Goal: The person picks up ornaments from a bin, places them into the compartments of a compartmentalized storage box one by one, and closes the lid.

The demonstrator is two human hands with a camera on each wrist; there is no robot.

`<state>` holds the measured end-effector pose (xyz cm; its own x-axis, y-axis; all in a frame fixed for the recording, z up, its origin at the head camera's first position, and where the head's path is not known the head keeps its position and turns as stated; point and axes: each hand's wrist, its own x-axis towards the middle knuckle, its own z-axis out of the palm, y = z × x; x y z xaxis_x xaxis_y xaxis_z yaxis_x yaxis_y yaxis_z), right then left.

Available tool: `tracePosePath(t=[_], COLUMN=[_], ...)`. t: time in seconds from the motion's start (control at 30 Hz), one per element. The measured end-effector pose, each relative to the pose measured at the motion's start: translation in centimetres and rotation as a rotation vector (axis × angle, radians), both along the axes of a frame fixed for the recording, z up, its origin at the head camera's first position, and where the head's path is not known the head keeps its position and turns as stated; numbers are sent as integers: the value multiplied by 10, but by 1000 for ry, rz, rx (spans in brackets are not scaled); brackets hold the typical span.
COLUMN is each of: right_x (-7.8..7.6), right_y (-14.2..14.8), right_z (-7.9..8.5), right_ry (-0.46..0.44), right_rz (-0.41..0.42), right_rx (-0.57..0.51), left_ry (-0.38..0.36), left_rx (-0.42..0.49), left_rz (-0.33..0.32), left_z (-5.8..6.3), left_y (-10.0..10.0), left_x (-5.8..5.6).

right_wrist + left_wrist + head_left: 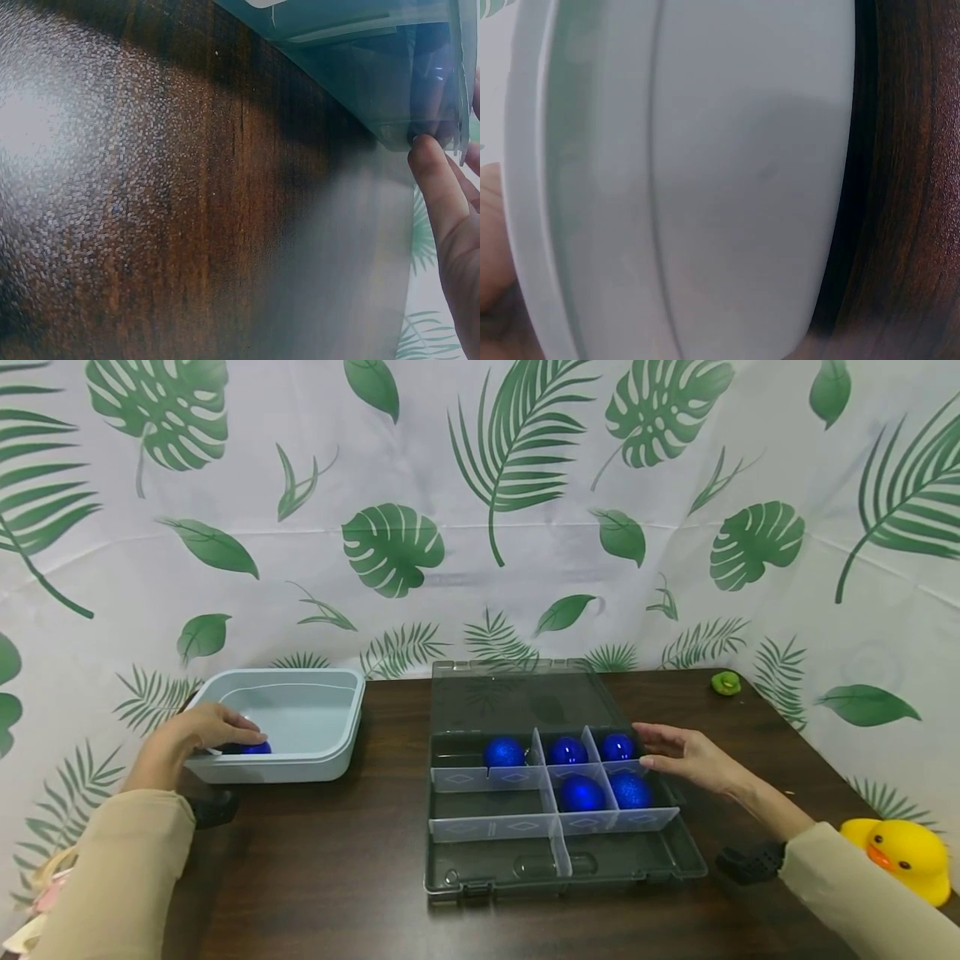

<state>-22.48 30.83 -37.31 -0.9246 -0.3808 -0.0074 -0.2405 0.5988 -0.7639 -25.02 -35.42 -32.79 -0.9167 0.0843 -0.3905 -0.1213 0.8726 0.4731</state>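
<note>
1. Ball (258,748) lies in the tub (300,769) at left, by its near wall, just under the fingertips of the left hand (208,727).
2. These fingers bend down over the ball; whether they grip it, I cannot tell.
3. Right hand (697,758): thumb and fingers apart, touching the far right side of the box (495,860), whose compartments hold five other balls (582,793).

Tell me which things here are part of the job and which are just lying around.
Seemingly part of the job:
- light-blue tub
- blue ball by the left hand
- divided box, right hand at its side
- five blue balls in its compartments

Apparently just lying about:
- yellow duck
- small green object, far right corner
- pinkish thing, left edge
</note>
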Motion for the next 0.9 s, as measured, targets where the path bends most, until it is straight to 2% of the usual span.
tracePosePath(t=[0.17, 0.33, 0.43, 0.57, 0.67, 0.77, 0.9], right_x=[0, 2, 3, 3, 3, 2, 0], right_y=[-1, 0, 0, 1, 1, 1, 1], right_z=[1, 3, 4, 5, 3, 2, 2], right_ry=[2, 10, 15, 10, 10, 14, 19], right_rz=[3, 10, 19, 11, 5, 8, 14], right_rx=[3, -1, -3, -1, -1, -3, -2], left_ry=[17, 108, 171, 218, 221, 206, 165], left_rx=[43, 202, 307, 432, 545, 641, 725], left_rz=[39, 83, 60, 7, -43, -106, -160], left_z=[1, 11, 24, 45, 53, 50, 35], left_y=[0, 10, 24, 56, 87, 119, 159], left_x=[1, 5, 8, 13, 18, 24, 30])
